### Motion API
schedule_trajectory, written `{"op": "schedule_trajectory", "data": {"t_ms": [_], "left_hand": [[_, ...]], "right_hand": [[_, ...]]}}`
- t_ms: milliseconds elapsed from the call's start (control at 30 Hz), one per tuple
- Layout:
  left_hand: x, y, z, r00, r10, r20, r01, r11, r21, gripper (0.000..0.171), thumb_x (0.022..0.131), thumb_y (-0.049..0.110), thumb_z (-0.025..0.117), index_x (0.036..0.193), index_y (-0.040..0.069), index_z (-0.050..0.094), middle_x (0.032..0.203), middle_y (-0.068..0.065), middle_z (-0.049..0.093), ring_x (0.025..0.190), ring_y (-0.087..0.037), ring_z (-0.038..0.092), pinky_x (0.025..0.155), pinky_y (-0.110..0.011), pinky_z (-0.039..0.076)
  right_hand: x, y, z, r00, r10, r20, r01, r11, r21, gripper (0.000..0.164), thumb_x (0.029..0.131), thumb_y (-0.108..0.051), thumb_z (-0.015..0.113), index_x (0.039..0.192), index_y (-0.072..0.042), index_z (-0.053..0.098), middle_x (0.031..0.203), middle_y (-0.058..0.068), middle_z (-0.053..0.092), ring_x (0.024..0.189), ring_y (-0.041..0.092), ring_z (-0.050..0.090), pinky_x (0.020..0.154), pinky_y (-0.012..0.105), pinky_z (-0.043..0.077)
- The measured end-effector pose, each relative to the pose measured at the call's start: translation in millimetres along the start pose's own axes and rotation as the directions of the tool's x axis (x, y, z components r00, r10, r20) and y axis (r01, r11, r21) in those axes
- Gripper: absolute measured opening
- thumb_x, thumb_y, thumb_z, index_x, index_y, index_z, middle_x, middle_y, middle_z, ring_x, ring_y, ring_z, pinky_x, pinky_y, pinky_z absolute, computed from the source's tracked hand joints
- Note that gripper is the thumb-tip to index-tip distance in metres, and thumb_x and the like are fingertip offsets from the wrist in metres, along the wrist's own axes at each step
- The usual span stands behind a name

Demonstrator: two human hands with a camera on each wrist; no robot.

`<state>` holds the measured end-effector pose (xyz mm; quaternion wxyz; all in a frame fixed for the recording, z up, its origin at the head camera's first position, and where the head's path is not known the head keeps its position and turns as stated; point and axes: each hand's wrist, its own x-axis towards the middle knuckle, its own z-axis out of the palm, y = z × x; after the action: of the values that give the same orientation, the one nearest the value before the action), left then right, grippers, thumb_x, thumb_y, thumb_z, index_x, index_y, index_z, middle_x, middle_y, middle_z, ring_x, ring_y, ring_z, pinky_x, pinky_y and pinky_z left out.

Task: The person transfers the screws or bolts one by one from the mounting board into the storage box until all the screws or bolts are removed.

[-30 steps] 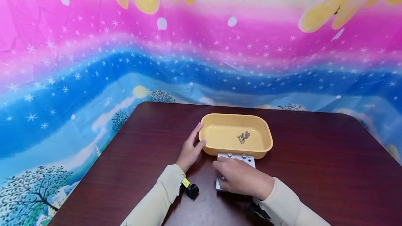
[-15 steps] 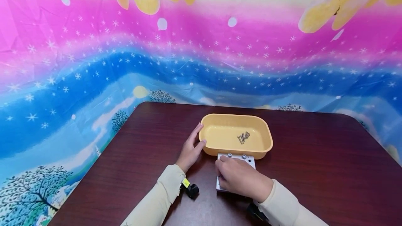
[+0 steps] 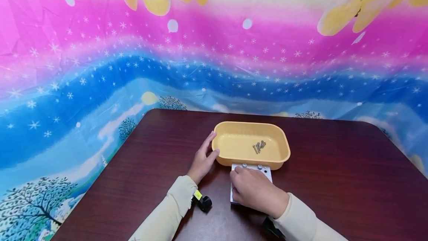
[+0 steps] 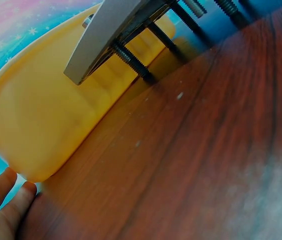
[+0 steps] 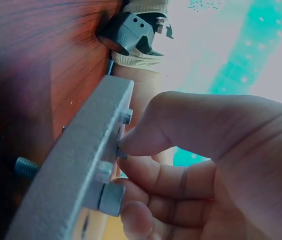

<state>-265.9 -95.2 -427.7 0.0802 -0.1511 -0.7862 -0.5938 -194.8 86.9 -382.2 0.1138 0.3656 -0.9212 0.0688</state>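
My right hand bends over a silver metal plate; thumb and index finger pinch the head of a small bolt set in its face. Other socket-head bolts stand up from the plate beside the fingers. Threaded shanks poke out under it, holding the plate off the wood. Against the left end of a yellow plastic bin rests my left hand, fingers extended along the end and thumb at the near rim.
Several loose bolts lie inside the bin, toward its right. The plate sits right at the bin's near side. A dark red wooden table carries everything, with a printed curtain hanging behind it. Black cameras are strapped to both wrists.
My right hand has turned and shifted slightly to the right over the plate, fingers still at the bolt. The left hand and the bin have stayed where they were.
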Motion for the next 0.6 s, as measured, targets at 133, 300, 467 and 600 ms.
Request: {"op": "schedule_trajectory", "data": {"t_ms": [133,300,467,600], "left_hand": [[-0.2,0.0,0.6,1.000,0.008,-0.003,-0.008,1.000,-0.012,0.055,0.096,0.006,0.054,0.148,0.006,0.038,0.156,-0.005,0.029,0.139,-0.025,0.034,0.111,-0.043,0.032],[-1.0,-1.0,0.5,1.000,0.000,-0.001,0.000,1.000,-0.012,0.055,0.096,0.008,0.054,0.148,0.006,0.037,0.156,-0.004,0.028,0.139,-0.026,0.035,0.111,-0.043,0.033],[-0.9,-1.2,0.2,1.000,-0.005,0.005,0.005,1.000,-0.007,0.055,0.096,0.010,0.054,0.149,0.007,0.036,0.156,-0.001,0.028,0.138,-0.029,0.036,0.110,-0.042,0.034],[-0.5,-0.8,0.1,1.000,-0.013,0.000,0.013,1.000,-0.006,0.056,0.096,0.009,0.054,0.149,0.008,0.036,0.156,0.000,0.028,0.138,-0.028,0.036,0.110,-0.042,0.033]], "right_hand": [[0.0,-0.2,0.8,1.000,-0.005,-0.007,0.005,1.000,-0.001,0.014,0.070,-0.011,0.067,0.067,-0.011,0.053,0.065,-0.002,0.048,0.056,0.017,0.051,0.047,0.032,0.041],[0.5,-0.1,2.6,1.000,-0.015,-0.022,0.015,1.000,0.001,0.015,0.068,-0.012,0.066,0.067,-0.012,0.052,0.063,-0.002,0.048,0.054,0.017,0.050,0.047,0.031,0.041],[1.4,1.1,2.5,0.999,-0.020,-0.027,0.021,0.999,0.027,0.017,0.068,-0.011,0.066,0.065,-0.014,0.049,0.060,-0.004,0.046,0.051,0.014,0.047,0.046,0.029,0.039],[2.5,2.2,1.0,0.999,-0.022,-0.029,0.023,0.999,0.046,0.018,0.069,-0.011,0.064,0.064,-0.016,0.048,0.058,-0.007,0.044,0.050,0.012,0.045,0.047,0.029,0.039]]}}
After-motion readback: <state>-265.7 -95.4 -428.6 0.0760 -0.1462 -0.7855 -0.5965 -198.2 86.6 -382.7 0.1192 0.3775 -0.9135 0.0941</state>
